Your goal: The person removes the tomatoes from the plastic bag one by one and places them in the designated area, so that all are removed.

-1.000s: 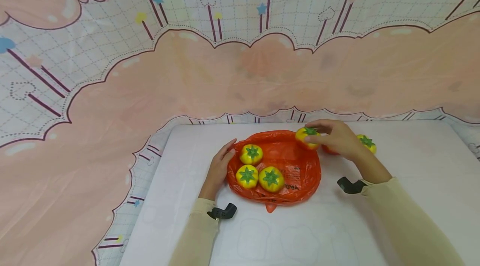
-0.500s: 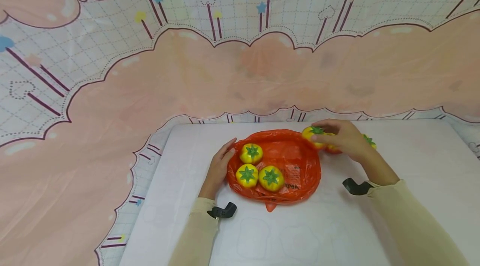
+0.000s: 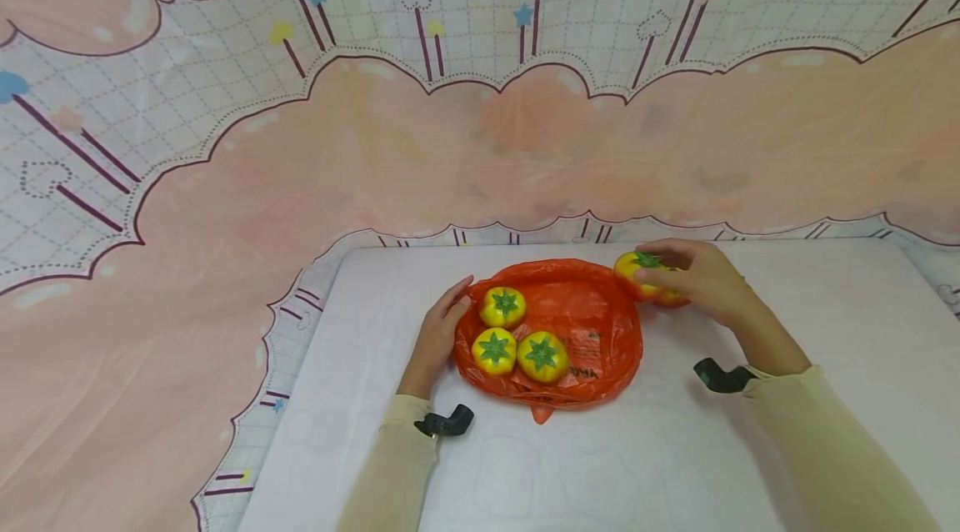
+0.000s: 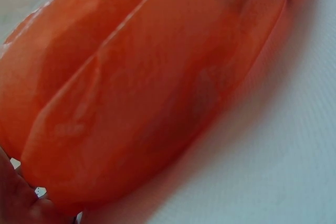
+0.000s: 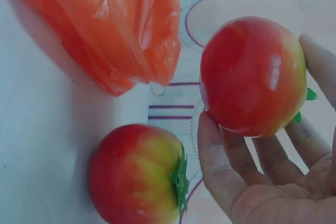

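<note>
My right hand [image 3: 708, 282] pinches a red-and-yellow tomato [image 5: 252, 77] with a green leafy top between thumb and fingers. It is just beyond the right rim of an orange-red plastic bag [image 3: 618, 319]. Beneath it in the right wrist view, another tomato [image 5: 136, 177] sits on the table, partly covered by the held one in the head view. Inside the opened bag, three tomatoes [image 3: 543, 357] lie at the left, leaf tops up. My left hand [image 3: 431, 340] rests along the bag's left side with its fingers extended; its fingertips touch the plastic.
The white table [image 3: 562, 482] reaches back to a pink patterned cloth [image 3: 450, 157] hanging behind. Black cameras are strapped on both wrists. A green leaf tip barely shows behind the right wrist.
My right hand has carried its tomato rightward, from over the bag's back right rim to outside it. The tomato at the far right is now nearly hidden by the hand. The left hand stays put.
</note>
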`<state>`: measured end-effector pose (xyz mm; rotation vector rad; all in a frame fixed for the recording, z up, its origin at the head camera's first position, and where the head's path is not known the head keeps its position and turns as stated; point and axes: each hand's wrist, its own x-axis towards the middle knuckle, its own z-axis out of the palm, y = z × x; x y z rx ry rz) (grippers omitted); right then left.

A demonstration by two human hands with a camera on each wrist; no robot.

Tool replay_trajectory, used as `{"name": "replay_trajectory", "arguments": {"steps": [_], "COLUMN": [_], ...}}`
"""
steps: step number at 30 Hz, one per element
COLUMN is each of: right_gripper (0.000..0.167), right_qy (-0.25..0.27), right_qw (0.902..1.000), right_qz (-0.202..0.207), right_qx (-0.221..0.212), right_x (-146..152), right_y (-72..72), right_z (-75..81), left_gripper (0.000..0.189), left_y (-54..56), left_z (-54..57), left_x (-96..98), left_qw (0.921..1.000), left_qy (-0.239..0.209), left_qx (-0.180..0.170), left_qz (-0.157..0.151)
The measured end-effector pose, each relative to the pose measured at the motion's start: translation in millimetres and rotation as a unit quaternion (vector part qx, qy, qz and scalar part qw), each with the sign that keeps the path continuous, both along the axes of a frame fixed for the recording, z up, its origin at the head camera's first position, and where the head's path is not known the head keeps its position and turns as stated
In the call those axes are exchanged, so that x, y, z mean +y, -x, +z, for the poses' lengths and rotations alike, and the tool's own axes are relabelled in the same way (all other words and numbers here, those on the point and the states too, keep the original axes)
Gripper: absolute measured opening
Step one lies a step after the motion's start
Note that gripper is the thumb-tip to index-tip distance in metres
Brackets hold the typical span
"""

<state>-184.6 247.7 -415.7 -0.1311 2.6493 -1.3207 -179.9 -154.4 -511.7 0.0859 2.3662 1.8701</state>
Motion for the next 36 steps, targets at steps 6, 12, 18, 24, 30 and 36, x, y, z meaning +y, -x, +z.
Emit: {"name": "replay_trajectory", "arguments": {"steps": [6, 12, 18, 24, 30, 36], "right_gripper": [0.065, 0.069, 0.069, 0.072, 0.071, 0.071], "right_qy": [-0.005, -0.01, -0.01, -0.016, -0.013, -0.011], "right_qw": [0.9999, 0.9996, 0.9994, 0.9988, 0.9988, 0.9985], "right_qz": [-0.013, -0.021, -0.029, -0.039, -0.037, -0.043], "right_qx": [-0.004, -0.012, -0.014, -0.025, -0.029, -0.031], "right_x": [5.7, 14.2, 19.9, 24.1, 30.8, 37.4], "right_y": [-3.8, -6.2, -8.1, -9.4, -10.0, -11.0], "right_z": [2.6, 2.5, 3.1, 3.0, 1.3, -0.2], "left_gripper": [0.051, 0.05, 0.051, 0.05, 0.05, 0.05], "left_y": [0.2, 0.0, -0.4, -0.6, 0.5, 1.1], "left_z": [-1.0, -2.0, -1.5, -0.5, 0.2, -0.5], "left_x": [-0.1, -1.6, -2.1, -0.9, -0.3, -0.2], "left_qw": [1.0, 1.0, 1.0, 1.0, 0.9999, 0.9999], "left_qy": [0.0, 0.003, 0.006, 0.007, 0.001, 0.001], "left_qx": [-0.003, 0.001, 0.0, -0.004, -0.009, -0.009], "left_qz": [-0.001, -0.002, -0.002, 0.001, 0.005, 0.005]}}
